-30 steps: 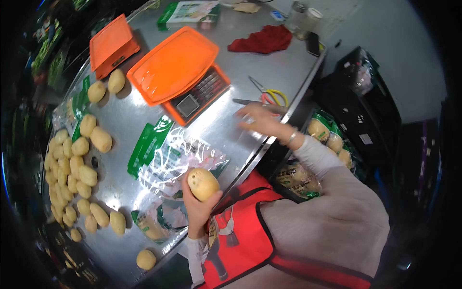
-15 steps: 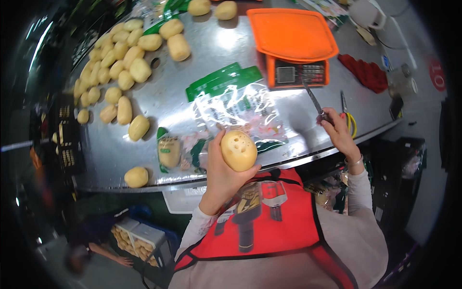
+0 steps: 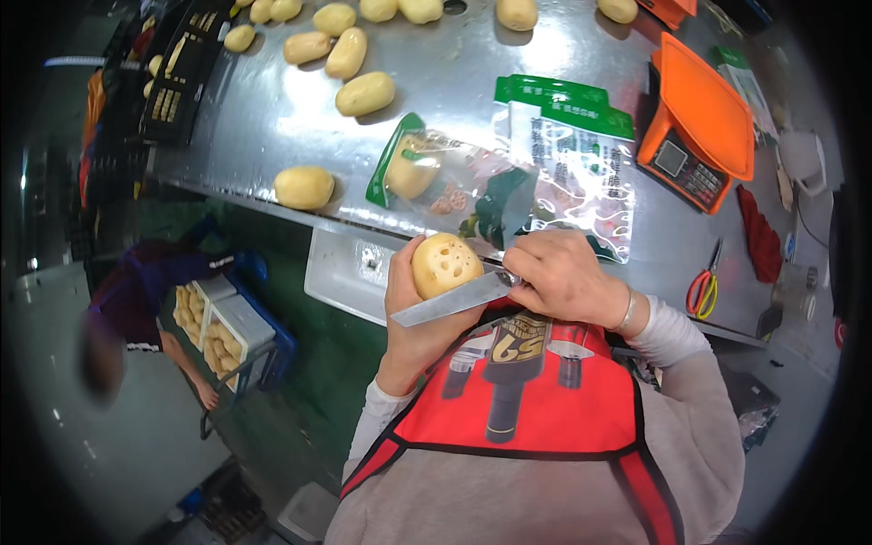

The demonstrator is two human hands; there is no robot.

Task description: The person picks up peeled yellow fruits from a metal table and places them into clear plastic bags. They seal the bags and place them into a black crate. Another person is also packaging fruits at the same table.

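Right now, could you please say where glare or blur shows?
Head view: glare streaks the flat, clear plastic bags and whitens the grey metal table; head view, far left: the dark-clothed co-worker's head is blurred; head view: the silver knife looks crisp.

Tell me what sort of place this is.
Likely a produce-packing workspace: there's a held lotus root, printed plastic bags and an orange scale on the metal table.

The right hand (image 3: 563, 277) hides most of the knife handle (image 3: 511, 280); far to its left, a co-worker's head (image 3: 102, 363) is blurred.
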